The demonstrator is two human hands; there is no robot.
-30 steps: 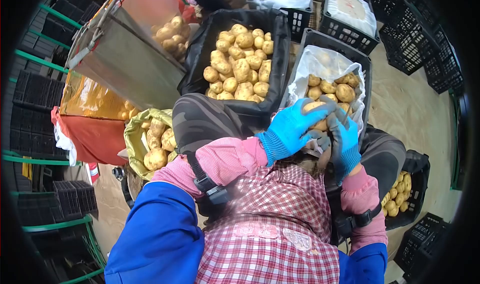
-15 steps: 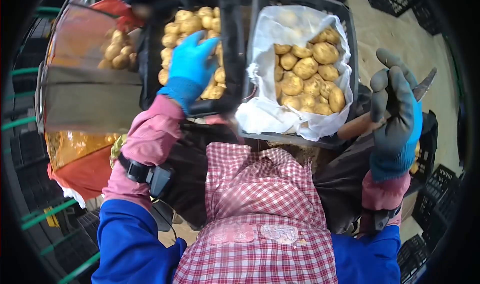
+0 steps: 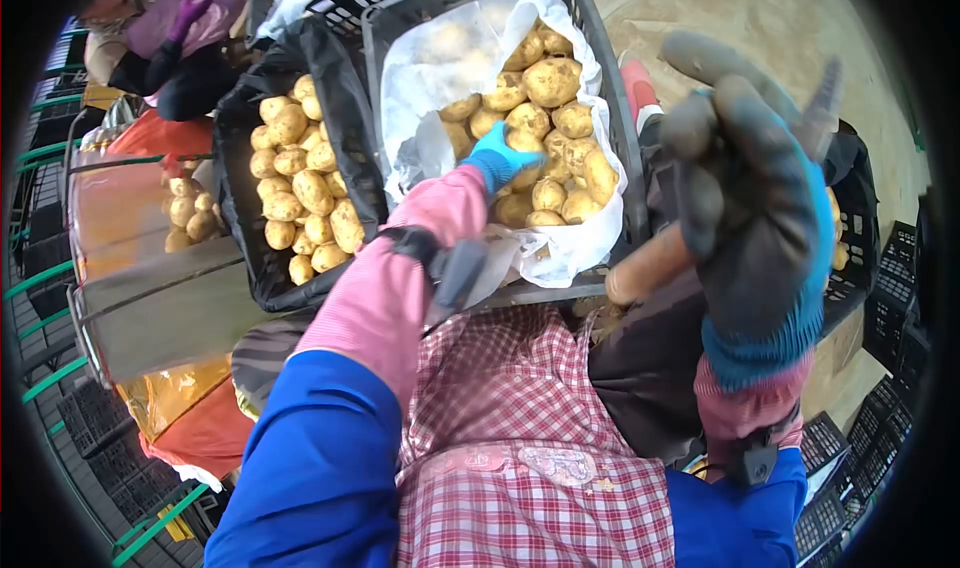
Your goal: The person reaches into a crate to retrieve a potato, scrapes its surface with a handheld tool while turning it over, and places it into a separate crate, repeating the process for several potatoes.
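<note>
My left hand, in a blue glove, is in the lined crate at the centre, its fingers closed round a potato among the others. White liner folds over the sides of this black crate. At the right my right hand, in a dark-palmed blue glove, is closed on a knife. The knife's wooden handle sticks out at the lower left and its blade at the upper right. Left of centre, a second crate with black lining holds several potatoes.
Another person in purple gloves sits at the upper left, holding a potato. A flat board and a bag with potatoes are at the left. More black crates stand at the right, and one near my right hand holds potatoes.
My left hand has moved from the black-lined crate to the white-lined one and closed on a potato. The view has shifted, and my right hand appears larger and higher, still with the knife.
</note>
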